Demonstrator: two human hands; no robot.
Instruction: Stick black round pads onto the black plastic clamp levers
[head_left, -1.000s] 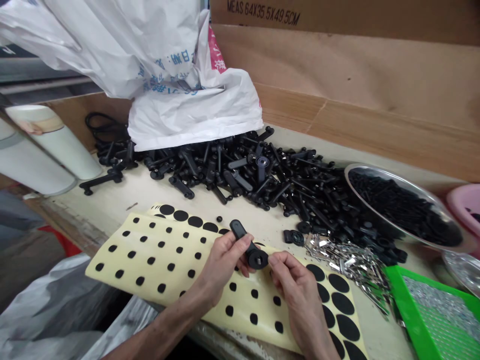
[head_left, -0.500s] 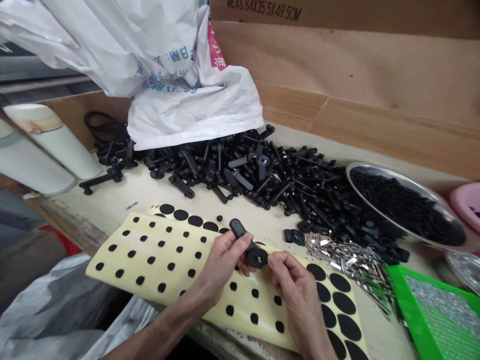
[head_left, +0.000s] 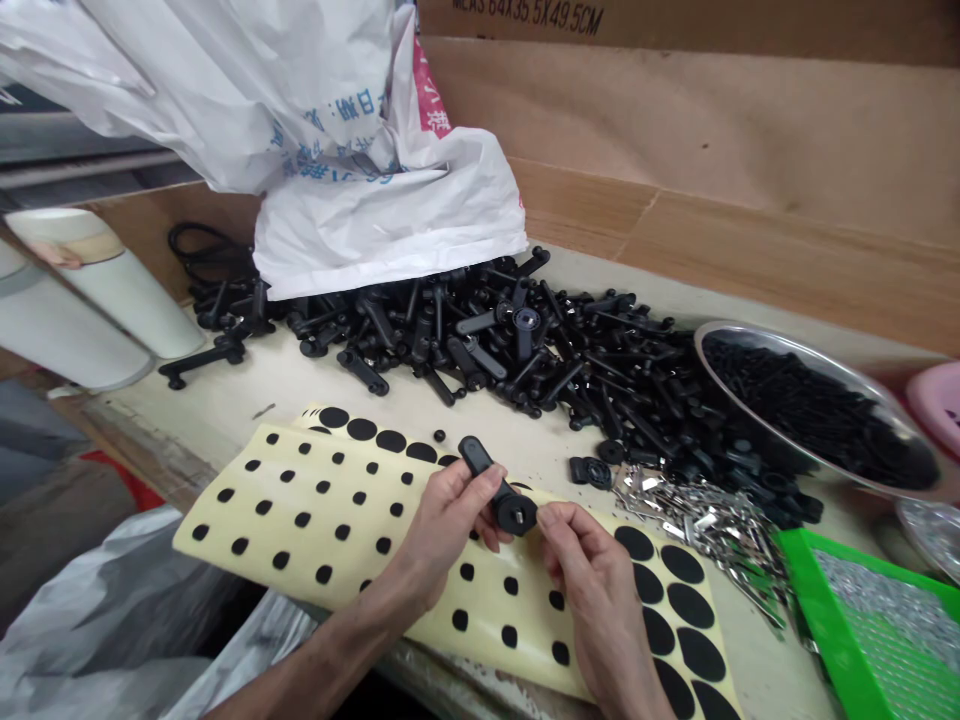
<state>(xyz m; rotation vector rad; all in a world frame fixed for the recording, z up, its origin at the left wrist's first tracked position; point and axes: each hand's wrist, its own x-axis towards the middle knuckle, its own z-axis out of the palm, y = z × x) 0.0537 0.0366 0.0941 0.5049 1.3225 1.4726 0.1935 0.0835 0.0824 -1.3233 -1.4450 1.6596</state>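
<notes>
A steel bowl point(head_left: 814, 405) at the right of your desk point(head_left: 225, 400) brims with small black parts point(head_left: 817, 415), a pink basin point(head_left: 936, 395) sits just behind it, and a green tray point(head_left: 804, 590) in the lower right corner holds a layer of glittering silver pieces point(head_left: 885, 600). A white plastic sack point(head_left: 390, 210) with blue lettering slumps at the back of the desk, its open mouth facing a heap of black plastic handles point(head_left: 480, 345) that spreads across the desk toward the bowl. Loose silver metal clips point(head_left: 697, 530) lie in a pile between the heap and the tray. Before you, a yellow backing sheet point(head_left: 300, 510) printed with rows of small black rubber dots overlaps a second sheet of larger dots point(head_left: 679, 610). Your left hand point(head_left: 442, 535) is closed around a black handle point(head_left: 476, 458), held up above the sheets with its round head point(head_left: 514, 513) and small metal stud turned toward your right hand point(head_left: 592, 580). The fingers of your right hand point(head_left: 551, 518) are drawn together with the thumb right at that round head, though you cannot tell whether they are gripping it. Both forearms reach in from the near edge of the desk, with the hands close together.
</notes>
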